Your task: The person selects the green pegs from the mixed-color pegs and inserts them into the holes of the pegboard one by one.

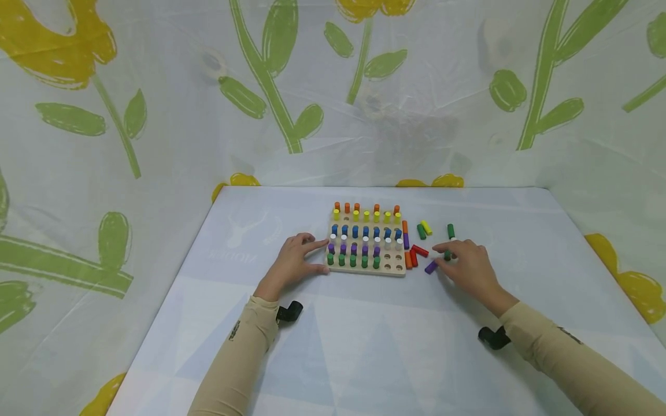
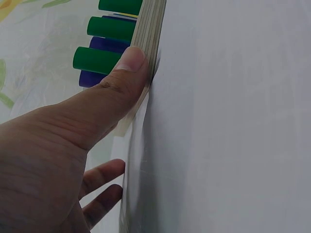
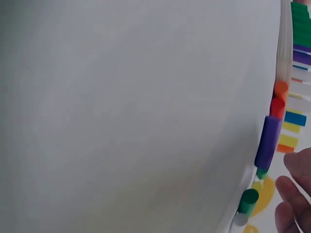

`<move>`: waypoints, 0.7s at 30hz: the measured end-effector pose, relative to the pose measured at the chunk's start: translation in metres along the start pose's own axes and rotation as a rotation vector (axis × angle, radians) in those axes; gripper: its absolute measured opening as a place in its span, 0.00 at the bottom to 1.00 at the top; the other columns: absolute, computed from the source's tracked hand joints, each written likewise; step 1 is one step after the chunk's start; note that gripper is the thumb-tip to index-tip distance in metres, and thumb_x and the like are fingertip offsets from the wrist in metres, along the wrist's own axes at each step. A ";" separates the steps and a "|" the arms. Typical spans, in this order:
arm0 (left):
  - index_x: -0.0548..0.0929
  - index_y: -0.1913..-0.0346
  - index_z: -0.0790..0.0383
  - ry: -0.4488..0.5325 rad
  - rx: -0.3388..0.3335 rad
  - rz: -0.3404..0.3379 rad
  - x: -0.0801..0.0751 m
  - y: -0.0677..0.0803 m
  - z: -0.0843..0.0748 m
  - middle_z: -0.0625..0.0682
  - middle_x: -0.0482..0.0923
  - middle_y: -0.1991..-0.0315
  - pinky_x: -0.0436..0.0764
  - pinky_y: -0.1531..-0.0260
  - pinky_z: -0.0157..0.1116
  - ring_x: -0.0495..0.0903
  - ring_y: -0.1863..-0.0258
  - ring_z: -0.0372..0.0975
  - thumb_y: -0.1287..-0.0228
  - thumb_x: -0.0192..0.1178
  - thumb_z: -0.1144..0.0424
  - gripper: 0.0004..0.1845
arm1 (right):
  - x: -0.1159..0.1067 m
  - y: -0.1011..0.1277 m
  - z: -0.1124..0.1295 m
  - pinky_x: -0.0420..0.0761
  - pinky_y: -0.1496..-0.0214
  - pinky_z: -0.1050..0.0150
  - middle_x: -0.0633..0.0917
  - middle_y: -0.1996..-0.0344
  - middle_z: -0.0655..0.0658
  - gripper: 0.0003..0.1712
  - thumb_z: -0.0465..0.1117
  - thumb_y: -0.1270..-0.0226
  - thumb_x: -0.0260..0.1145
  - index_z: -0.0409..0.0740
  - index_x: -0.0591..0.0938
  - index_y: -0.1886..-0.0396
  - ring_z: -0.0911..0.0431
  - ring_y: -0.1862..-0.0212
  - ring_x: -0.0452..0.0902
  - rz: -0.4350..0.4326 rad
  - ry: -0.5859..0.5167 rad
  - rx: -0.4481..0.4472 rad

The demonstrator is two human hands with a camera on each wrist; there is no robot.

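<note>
Sleeves at near table edge. Left hand (image 1: 293, 261) rests at left side of wooden pegboard (image 1: 366, 268), fingers spread and straight, thumb (image 2: 127, 73) pressed on board's front edge beside green pegs. Right hand (image 1: 467, 263) lies among loose pegs right of board, fingers relaxed, slightly apart, fingertips by purple peg (image 1: 430, 267) and small green peg (image 1: 447, 255); nothing gripped.

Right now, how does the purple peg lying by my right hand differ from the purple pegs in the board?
The loose purple peg lies on its side on the table; the purple pegs in the board stand upright in holes. The loose one is alone beside the right hand; the board ones form a row next to the left hand. Both share colour and cylinder shape.
</note>
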State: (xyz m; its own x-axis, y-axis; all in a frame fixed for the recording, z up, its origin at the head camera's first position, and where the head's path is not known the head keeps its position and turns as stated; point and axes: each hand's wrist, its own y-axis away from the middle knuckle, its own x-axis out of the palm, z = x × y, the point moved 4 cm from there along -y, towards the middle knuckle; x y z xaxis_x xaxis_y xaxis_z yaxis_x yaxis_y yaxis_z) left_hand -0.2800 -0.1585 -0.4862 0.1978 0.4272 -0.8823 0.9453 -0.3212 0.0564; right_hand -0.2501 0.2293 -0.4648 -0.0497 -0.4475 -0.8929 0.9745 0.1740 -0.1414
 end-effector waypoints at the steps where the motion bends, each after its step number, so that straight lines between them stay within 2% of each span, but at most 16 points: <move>1: 0.71 0.26 0.42 0.000 -0.002 0.000 0.000 0.000 0.000 0.58 0.66 0.31 0.61 0.28 0.52 0.61 0.30 0.55 0.44 0.73 0.41 0.42 | -0.001 0.000 -0.001 0.71 0.48 0.40 0.88 0.54 0.38 0.17 0.42 0.34 0.73 0.42 0.87 0.47 0.43 0.52 0.75 -0.002 0.005 -0.004; 7: 0.71 0.26 0.42 0.000 -0.018 0.007 -0.001 0.000 -0.001 0.58 0.66 0.30 0.61 0.28 0.52 0.61 0.30 0.55 0.44 0.74 0.41 0.42 | -0.004 -0.001 -0.008 0.70 0.46 0.36 0.86 0.50 0.34 0.19 0.42 0.34 0.73 0.41 0.86 0.45 0.39 0.48 0.74 0.015 0.025 0.020; 10: 0.71 0.26 0.41 0.002 -0.023 0.010 -0.001 0.000 -0.001 0.58 0.66 0.30 0.61 0.28 0.52 0.61 0.30 0.55 0.44 0.74 0.41 0.42 | -0.004 -0.002 -0.012 0.69 0.43 0.34 0.84 0.47 0.32 0.24 0.40 0.35 0.73 0.40 0.83 0.40 0.37 0.45 0.73 0.034 0.036 0.033; 15: 0.71 0.26 0.42 -0.001 -0.015 0.008 -0.001 0.001 -0.001 0.58 0.66 0.30 0.61 0.28 0.52 0.61 0.30 0.55 0.44 0.74 0.41 0.42 | -0.004 -0.005 -0.017 0.69 0.42 0.34 0.82 0.44 0.31 0.34 0.40 0.36 0.74 0.40 0.76 0.31 0.36 0.44 0.71 0.078 0.067 0.048; 21: 0.71 0.26 0.42 -0.003 0.003 0.003 -0.001 0.000 -0.001 0.58 0.66 0.31 0.62 0.28 0.52 0.62 0.31 0.55 0.45 0.74 0.40 0.43 | -0.004 -0.007 -0.020 0.70 0.43 0.35 0.81 0.42 0.30 0.36 0.39 0.37 0.74 0.38 0.74 0.30 0.35 0.43 0.71 0.101 0.084 0.046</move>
State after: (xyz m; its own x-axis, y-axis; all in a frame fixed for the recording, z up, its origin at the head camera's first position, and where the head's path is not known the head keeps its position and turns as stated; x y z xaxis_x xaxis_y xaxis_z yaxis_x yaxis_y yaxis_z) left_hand -0.2798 -0.1582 -0.4852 0.1999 0.4233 -0.8837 0.9440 -0.3249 0.0579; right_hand -0.2610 0.2481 -0.4686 0.0328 -0.3542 -0.9346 0.9844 0.1730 -0.0310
